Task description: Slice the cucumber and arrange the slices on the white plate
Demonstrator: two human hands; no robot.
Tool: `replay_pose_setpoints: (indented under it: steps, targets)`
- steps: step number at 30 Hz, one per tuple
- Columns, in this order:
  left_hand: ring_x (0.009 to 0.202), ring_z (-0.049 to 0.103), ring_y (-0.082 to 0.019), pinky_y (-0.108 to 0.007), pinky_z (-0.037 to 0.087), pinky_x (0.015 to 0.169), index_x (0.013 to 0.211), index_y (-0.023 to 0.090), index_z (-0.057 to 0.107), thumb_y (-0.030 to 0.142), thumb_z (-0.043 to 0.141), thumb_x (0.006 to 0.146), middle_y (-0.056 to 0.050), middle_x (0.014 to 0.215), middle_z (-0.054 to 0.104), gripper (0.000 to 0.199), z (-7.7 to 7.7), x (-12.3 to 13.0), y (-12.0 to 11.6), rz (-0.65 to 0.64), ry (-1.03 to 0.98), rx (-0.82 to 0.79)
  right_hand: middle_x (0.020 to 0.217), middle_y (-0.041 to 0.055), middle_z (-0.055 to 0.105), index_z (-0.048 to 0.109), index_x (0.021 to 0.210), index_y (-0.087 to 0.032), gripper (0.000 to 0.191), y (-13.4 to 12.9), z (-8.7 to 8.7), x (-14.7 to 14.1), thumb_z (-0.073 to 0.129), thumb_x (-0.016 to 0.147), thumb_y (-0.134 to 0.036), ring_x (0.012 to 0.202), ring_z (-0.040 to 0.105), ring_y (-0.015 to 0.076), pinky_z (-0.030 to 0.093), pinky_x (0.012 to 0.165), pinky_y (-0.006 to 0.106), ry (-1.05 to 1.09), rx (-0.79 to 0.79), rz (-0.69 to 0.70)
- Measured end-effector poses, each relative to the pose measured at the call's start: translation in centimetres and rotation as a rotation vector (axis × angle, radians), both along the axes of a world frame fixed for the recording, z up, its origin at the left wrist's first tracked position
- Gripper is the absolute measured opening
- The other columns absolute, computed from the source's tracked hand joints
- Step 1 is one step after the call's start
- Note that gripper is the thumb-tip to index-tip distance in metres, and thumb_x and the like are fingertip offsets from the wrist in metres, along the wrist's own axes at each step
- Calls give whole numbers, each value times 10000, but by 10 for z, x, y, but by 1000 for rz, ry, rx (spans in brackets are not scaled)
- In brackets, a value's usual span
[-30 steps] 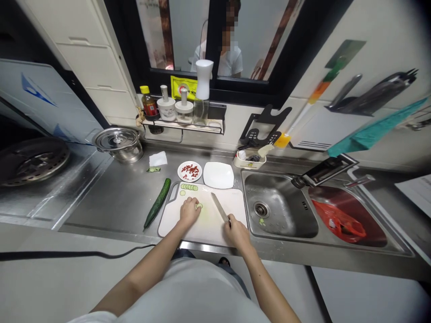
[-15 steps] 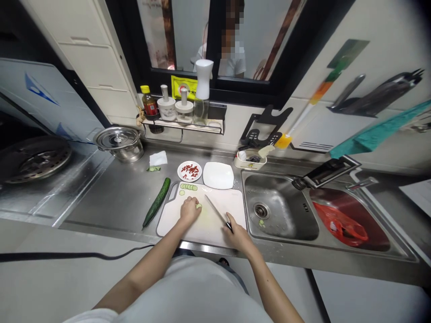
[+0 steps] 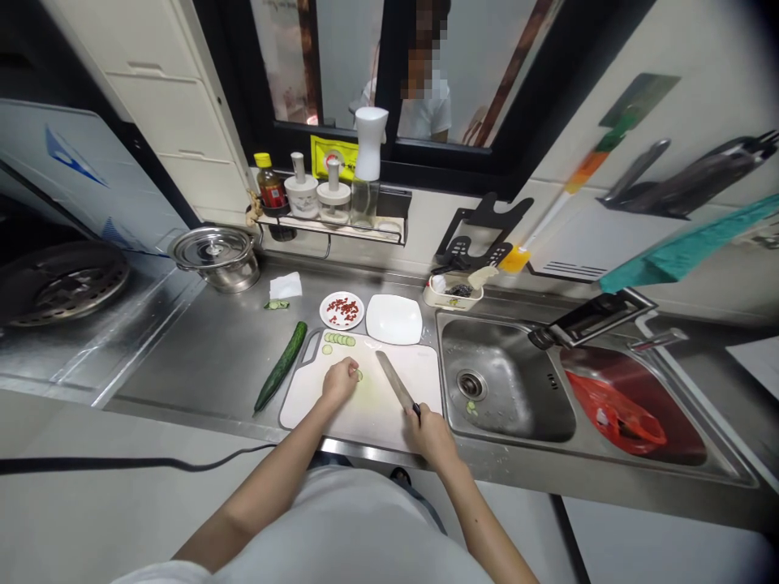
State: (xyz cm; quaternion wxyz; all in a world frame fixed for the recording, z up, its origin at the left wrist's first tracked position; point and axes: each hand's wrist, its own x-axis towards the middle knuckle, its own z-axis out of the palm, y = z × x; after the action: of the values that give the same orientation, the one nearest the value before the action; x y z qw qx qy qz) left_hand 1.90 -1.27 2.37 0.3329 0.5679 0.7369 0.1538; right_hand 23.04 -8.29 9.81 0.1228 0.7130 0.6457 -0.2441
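My right hand [image 3: 429, 434] is wrapped round the black handle of a knife [image 3: 394, 380], whose blade lies flat over the white cutting board [image 3: 377, 422] and points up and left. My left hand [image 3: 339, 380] is closed at the board's middle, with a pale green cucumber slice [image 3: 359, 375] at its fingertips. A short row of overlapping cucumber slices [image 3: 339, 339] lies along the board's upper left, with one loose slice [image 3: 327, 349] below it. Left of the board rests a whole cucumber [image 3: 281, 367].
Behind the board stand a plate of red pieces [image 3: 342, 311] and a white plate [image 3: 393, 319]. A steel pot [image 3: 225, 264] is at the back left. The sink [image 3: 511, 381] lies to the right, with a red bag [image 3: 621, 418] in its second basin.
The knife blade has turned to lie flatter, showing more of its face, and its tip has moved slightly right. My left hand has shifted slightly left.
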Motion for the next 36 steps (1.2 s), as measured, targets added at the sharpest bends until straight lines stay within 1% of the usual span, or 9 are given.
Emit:
replay_pose_setpoints:
  steps: [2,5,8,11,16,25,29,33,36]
  targets:
    - [855,630,-155,-235,420,744,963,237,651,160,563,800,-13,923,708,201,2,-5,2,40,-27,10,1013,177,692,572,1099,-119,378,1,1,1,287,993,-345,981,649,236,416,751,278,-12,-7,7]
    - [846,636,-160,-235,423,737,959,238,650,199,551,819,-14,897,712,176,5,-18,6,113,-31,61,1022,175,691,571,1111,-131,382,2,3,2,289,991,-360,992,649,240,422,755,285,-30,-21,6]
    - [857,642,-184,-253,427,742,984,245,646,227,526,834,-29,907,713,194,6,-34,12,211,26,112,1014,167,692,573,1115,-147,397,1,5,1,280,990,-384,989,652,243,429,761,294,-25,-24,9]
    - [886,647,-207,-264,428,748,1035,252,643,227,522,835,-44,930,716,235,4,-48,17,296,87,107,1009,161,693,572,1118,-157,403,0,5,-1,277,988,-398,983,653,244,434,767,304,-21,-19,12]
    - [908,650,-217,-265,429,751,1110,247,624,230,539,831,-54,969,714,293,-1,-56,22,341,118,92,1011,158,693,568,1128,-154,406,-2,4,-2,270,989,-393,990,651,247,435,773,307,-23,-15,8]
    - [953,621,-223,-287,415,781,1032,252,636,202,511,838,-57,981,694,236,0,-61,23,259,219,163,1008,152,695,573,1087,-165,391,-1,1,-2,272,987,-392,969,657,229,437,761,299,-5,-1,2]
    - [1018,585,-236,-309,415,850,1023,232,637,210,521,835,-67,1041,668,222,1,-60,22,217,230,204,999,153,697,568,1083,-155,390,0,0,-5,259,989,-374,976,657,233,436,770,301,2,4,-1]
    - [1088,548,-243,-341,386,948,1083,227,633,222,508,850,-83,1102,643,265,4,-50,26,94,226,246,986,156,698,560,1077,-152,383,0,-4,-6,259,988,-371,955,662,236,435,763,306,-13,12,8]
    - [1119,526,-249,-359,365,977,1161,233,614,245,504,860,-88,1152,624,322,7,-39,34,-8,225,240,983,159,697,556,1078,-152,388,-1,-5,-6,248,990,-371,951,663,228,434,771,305,-4,20,7]
